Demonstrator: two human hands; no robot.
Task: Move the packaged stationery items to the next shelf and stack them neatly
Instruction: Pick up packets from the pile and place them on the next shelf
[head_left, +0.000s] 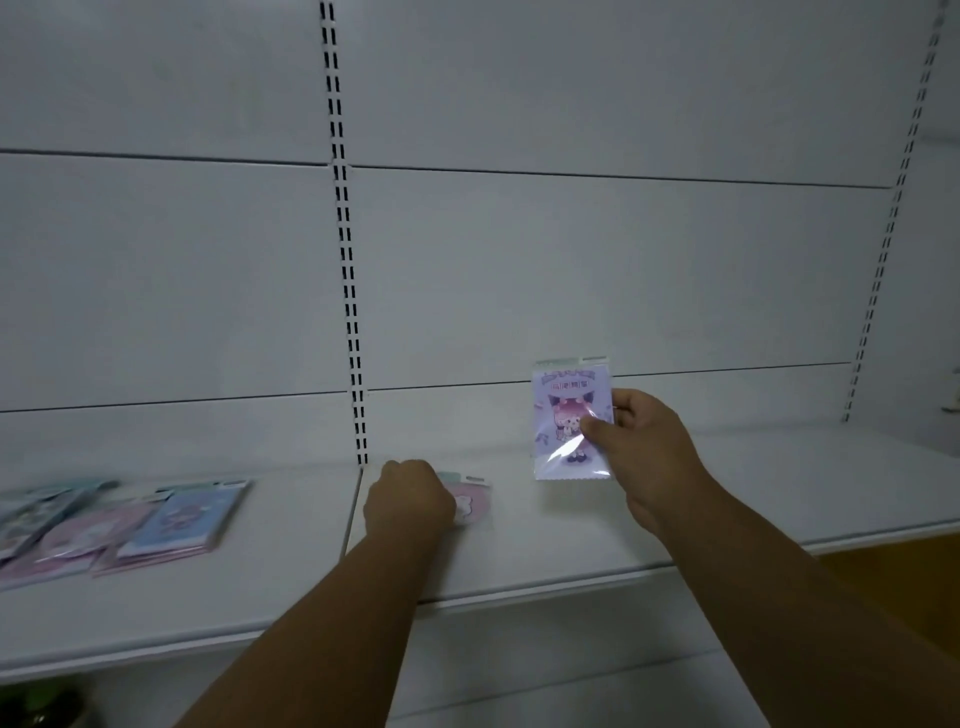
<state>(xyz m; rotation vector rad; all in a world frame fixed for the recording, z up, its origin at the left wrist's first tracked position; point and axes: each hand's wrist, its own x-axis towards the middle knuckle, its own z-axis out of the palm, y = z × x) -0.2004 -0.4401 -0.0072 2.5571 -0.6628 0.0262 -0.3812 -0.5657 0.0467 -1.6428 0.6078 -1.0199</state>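
Note:
My right hand (641, 452) holds a purple packaged stationery item (563, 415) upright above the right shelf (727, 499), thumb on its front. My left hand (408, 501) is closed on a pink packaged item (475, 501) that lies flat on the right shelf just past the divider; the hand hides most of it. Several more pink and blue packs (130, 525) lie in overlapping piles on the left shelf (260, 582).
White back panels rise behind both shelves, with a slotted black upright (349, 291) between the two bays and another upright (883, 244) at the far right. An orange-brown floor strip (893, 566) shows below the right shelf's front edge.

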